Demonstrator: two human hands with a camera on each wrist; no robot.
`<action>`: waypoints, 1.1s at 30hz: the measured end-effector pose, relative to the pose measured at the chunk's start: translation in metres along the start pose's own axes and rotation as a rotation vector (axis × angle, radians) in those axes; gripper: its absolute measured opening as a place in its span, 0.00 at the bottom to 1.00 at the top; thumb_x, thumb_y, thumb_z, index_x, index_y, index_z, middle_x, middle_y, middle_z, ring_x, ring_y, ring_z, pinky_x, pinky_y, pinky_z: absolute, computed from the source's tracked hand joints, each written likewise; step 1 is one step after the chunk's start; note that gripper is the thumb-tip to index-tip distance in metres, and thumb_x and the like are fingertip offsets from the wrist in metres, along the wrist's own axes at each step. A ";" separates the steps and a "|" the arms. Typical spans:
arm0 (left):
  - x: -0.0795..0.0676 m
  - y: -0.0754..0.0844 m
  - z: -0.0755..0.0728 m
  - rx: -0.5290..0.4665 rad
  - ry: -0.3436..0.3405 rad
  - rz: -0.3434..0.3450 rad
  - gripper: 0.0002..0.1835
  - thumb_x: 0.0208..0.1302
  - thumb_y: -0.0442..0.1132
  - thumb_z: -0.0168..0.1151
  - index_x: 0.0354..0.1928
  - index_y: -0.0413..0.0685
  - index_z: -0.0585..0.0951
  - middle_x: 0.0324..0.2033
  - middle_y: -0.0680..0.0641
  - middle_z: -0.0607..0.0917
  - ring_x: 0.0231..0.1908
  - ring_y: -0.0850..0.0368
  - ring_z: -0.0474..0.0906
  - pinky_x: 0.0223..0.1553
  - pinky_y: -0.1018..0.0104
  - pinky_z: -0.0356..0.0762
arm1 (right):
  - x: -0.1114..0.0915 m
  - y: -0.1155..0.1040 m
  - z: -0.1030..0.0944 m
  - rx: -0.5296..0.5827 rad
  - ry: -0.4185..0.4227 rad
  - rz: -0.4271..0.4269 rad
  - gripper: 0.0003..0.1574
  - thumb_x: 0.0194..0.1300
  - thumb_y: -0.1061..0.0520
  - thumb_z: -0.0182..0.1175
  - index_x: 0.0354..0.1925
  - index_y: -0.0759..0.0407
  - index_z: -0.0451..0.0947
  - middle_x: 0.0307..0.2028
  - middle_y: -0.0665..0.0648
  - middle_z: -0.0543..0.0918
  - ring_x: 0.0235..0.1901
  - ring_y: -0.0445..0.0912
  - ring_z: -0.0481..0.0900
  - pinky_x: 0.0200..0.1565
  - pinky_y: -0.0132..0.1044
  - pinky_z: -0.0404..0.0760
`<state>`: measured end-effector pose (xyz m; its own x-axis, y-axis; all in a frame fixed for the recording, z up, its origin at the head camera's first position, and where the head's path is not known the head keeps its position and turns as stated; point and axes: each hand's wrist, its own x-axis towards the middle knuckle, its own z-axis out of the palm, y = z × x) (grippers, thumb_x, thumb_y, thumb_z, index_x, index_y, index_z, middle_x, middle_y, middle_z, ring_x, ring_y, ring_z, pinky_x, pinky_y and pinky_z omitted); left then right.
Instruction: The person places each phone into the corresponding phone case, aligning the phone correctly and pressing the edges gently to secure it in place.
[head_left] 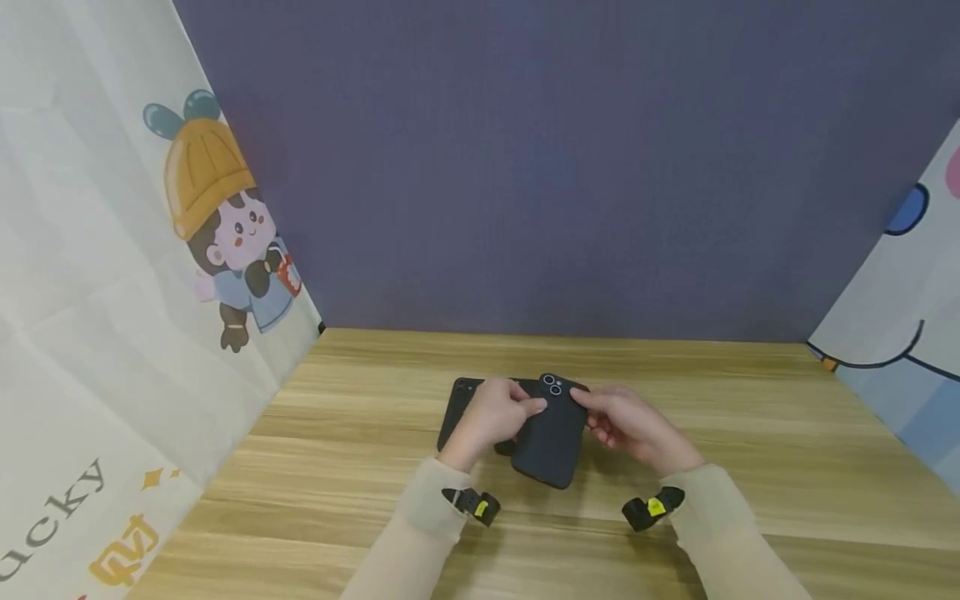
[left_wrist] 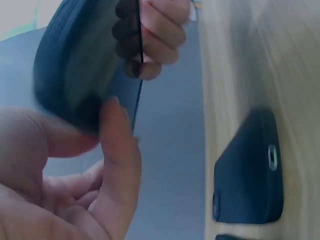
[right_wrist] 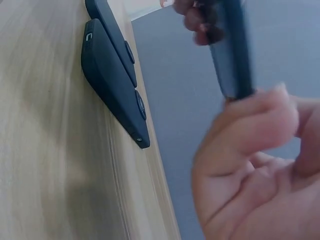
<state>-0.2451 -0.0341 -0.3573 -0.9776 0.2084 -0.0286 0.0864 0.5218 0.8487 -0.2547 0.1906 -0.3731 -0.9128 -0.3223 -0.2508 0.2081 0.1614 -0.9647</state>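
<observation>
Both hands hold a black phone (head_left: 550, 446) between them, its back with two round camera lenses facing up in the head view. My left hand (head_left: 497, 410) pinches its left edge between thumb and fingers. The thumb of my right hand (head_left: 633, 423) lies on the back near the lenses, with fingers curled beneath the right edge. In the left wrist view, the phone's glossy face (left_wrist: 95, 75) mirrors the fingers, and the phone is raised off the table. Seen from the right wrist, the held phone (right_wrist: 237, 55) is nearly edge-on and blurred.
Two more dark phones lie side by side on the wooden table (head_left: 337, 467): the nearer one (right_wrist: 112, 82) and one beyond it (right_wrist: 112, 30). My left hand and the held phone partly cover them in the head view. A dark blue-grey panel (head_left: 525, 167) stands behind the table.
</observation>
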 end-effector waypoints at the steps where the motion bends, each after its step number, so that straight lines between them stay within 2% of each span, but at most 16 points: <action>1: 0.000 0.000 0.000 0.007 0.013 -0.011 0.14 0.69 0.47 0.68 0.30 0.45 0.84 0.18 0.49 0.80 0.17 0.57 0.76 0.21 0.63 0.76 | 0.000 0.000 0.000 -0.010 -0.018 0.009 0.25 0.74 0.45 0.59 0.22 0.54 0.71 0.19 0.49 0.71 0.16 0.39 0.66 0.20 0.30 0.68; 4: 0.003 0.000 0.000 0.009 0.065 -0.031 0.15 0.69 0.47 0.67 0.28 0.43 0.85 0.18 0.49 0.80 0.18 0.54 0.78 0.19 0.64 0.74 | -0.001 -0.001 0.000 -0.051 -0.108 0.029 0.23 0.74 0.46 0.59 0.24 0.55 0.72 0.21 0.50 0.73 0.16 0.39 0.67 0.22 0.30 0.70; 7: 0.008 -0.001 0.001 -0.071 0.112 -0.065 0.15 0.69 0.47 0.67 0.31 0.43 0.85 0.23 0.48 0.83 0.21 0.51 0.82 0.23 0.61 0.78 | -0.001 -0.002 0.002 -0.081 -0.184 0.029 0.23 0.75 0.44 0.59 0.25 0.55 0.73 0.21 0.50 0.74 0.16 0.39 0.68 0.22 0.31 0.71; 9: 0.012 -0.004 0.003 -0.134 0.127 -0.089 0.15 0.69 0.47 0.67 0.32 0.42 0.86 0.25 0.47 0.83 0.22 0.51 0.82 0.26 0.59 0.81 | -0.001 -0.003 0.003 -0.088 -0.206 0.028 0.24 0.75 0.44 0.58 0.25 0.55 0.73 0.21 0.50 0.74 0.15 0.39 0.68 0.22 0.31 0.72; 11: 0.015 -0.005 0.005 -0.169 0.119 -0.111 0.14 0.69 0.46 0.68 0.35 0.41 0.85 0.28 0.46 0.84 0.23 0.53 0.83 0.30 0.59 0.83 | -0.002 -0.004 0.003 -0.094 -0.193 0.028 0.24 0.76 0.44 0.57 0.25 0.56 0.72 0.21 0.50 0.74 0.15 0.39 0.68 0.22 0.32 0.71; 15: 0.020 -0.006 0.011 -0.193 0.032 -0.123 0.16 0.70 0.40 0.67 0.48 0.32 0.82 0.41 0.40 0.85 0.28 0.53 0.86 0.38 0.58 0.86 | -0.003 -0.003 -0.001 -0.120 -0.144 0.033 0.24 0.77 0.46 0.56 0.25 0.56 0.72 0.20 0.51 0.73 0.15 0.40 0.68 0.22 0.32 0.71; 18: 0.023 -0.006 0.016 -0.185 0.002 -0.117 0.19 0.68 0.36 0.67 0.54 0.29 0.80 0.47 0.37 0.84 0.29 0.53 0.87 0.39 0.59 0.86 | -0.002 0.000 -0.004 -0.158 -0.114 0.047 0.24 0.77 0.47 0.55 0.25 0.56 0.72 0.20 0.51 0.73 0.15 0.40 0.68 0.22 0.32 0.71; 21: 0.026 -0.008 0.022 -0.146 0.020 -0.103 0.15 0.65 0.35 0.70 0.49 0.31 0.82 0.41 0.39 0.85 0.26 0.53 0.86 0.35 0.61 0.86 | -0.002 0.004 -0.005 -0.210 -0.092 0.074 0.25 0.78 0.47 0.54 0.24 0.57 0.72 0.19 0.51 0.72 0.14 0.40 0.69 0.21 0.32 0.72; 27: 0.031 -0.011 0.034 0.031 0.101 -0.064 0.10 0.62 0.39 0.74 0.37 0.37 0.87 0.26 0.48 0.85 0.18 0.60 0.82 0.26 0.68 0.81 | 0.001 0.007 -0.003 -0.297 -0.008 0.126 0.27 0.77 0.46 0.53 0.22 0.57 0.72 0.17 0.52 0.72 0.13 0.41 0.69 0.21 0.33 0.73; 30: 0.032 -0.012 0.040 0.079 0.101 -0.061 0.10 0.62 0.39 0.74 0.35 0.38 0.87 0.22 0.49 0.84 0.16 0.61 0.82 0.26 0.69 0.80 | 0.003 0.009 -0.002 -0.353 0.042 0.144 0.26 0.77 0.48 0.53 0.22 0.58 0.72 0.17 0.52 0.72 0.12 0.41 0.68 0.20 0.34 0.74; 33: 0.032 -0.013 0.045 0.112 0.083 -0.067 0.10 0.62 0.39 0.74 0.28 0.41 0.85 0.17 0.50 0.83 0.16 0.61 0.81 0.24 0.70 0.78 | 0.005 0.011 -0.001 -0.430 0.066 0.161 0.27 0.77 0.49 0.53 0.21 0.60 0.73 0.15 0.53 0.73 0.11 0.41 0.69 0.18 0.33 0.75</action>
<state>-0.2687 0.0033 -0.3933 -0.9940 0.1032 -0.0351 0.0369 0.6220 0.7822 -0.2572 0.1917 -0.3852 -0.9043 -0.2033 -0.3755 0.1971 0.5812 -0.7895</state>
